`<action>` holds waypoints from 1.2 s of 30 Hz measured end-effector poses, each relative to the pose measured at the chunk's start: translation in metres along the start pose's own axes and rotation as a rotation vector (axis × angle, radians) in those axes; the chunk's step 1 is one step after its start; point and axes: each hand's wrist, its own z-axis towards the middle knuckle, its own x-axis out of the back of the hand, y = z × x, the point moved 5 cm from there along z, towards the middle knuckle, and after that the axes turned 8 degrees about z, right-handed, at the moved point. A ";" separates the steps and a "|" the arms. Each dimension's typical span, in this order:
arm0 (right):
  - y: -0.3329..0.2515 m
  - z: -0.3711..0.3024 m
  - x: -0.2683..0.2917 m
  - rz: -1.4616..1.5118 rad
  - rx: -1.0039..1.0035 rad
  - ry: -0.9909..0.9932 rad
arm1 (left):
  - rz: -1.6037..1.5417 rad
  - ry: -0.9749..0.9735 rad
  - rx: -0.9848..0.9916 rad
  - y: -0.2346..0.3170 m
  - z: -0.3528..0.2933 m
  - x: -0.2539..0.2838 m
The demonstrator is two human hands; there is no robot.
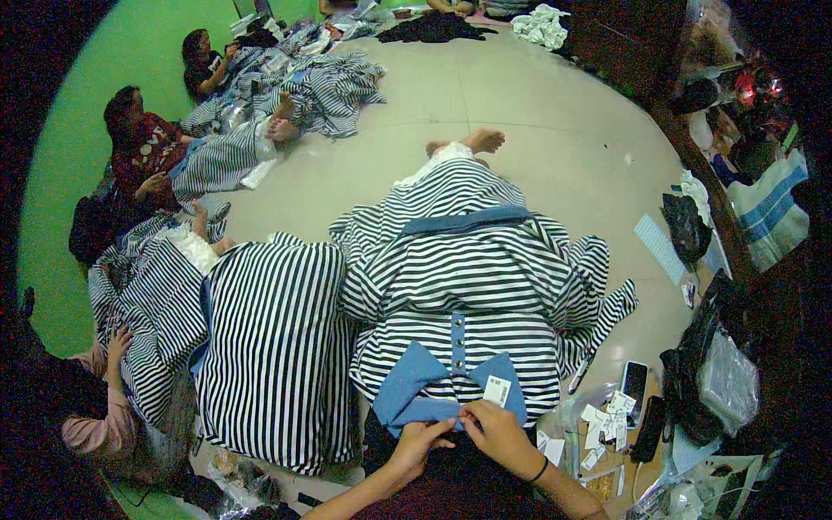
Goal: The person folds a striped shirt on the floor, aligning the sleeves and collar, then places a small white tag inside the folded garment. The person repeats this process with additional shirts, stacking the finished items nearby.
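A black-and-white striped shirt (468, 286) lies over my lap and legs, its blue collar (411, 379) toward me. A blue strip with several dark snaps or buttons runs up from the collar. On the collar's right half lies a white tag (497, 391). My left hand (422, 446) is closed in a pinch at the collar's near edge. Beside it, my right hand (496, 436) pinches too, its fingertips almost touching the left ones just below the tag. Whatever is between the fingertips is too small to make out.
To the left stands a tall stack of folded striped shirts (276, 355). At right are loose white tags (607, 425), a phone (634, 381), a pen (581, 371) and plastic bags (728, 381). Several people sit along the green wall among striped garments (325, 91).
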 end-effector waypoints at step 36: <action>0.001 0.000 -0.002 0.169 -0.014 0.163 | 0.758 0.028 -0.371 0.046 0.000 0.009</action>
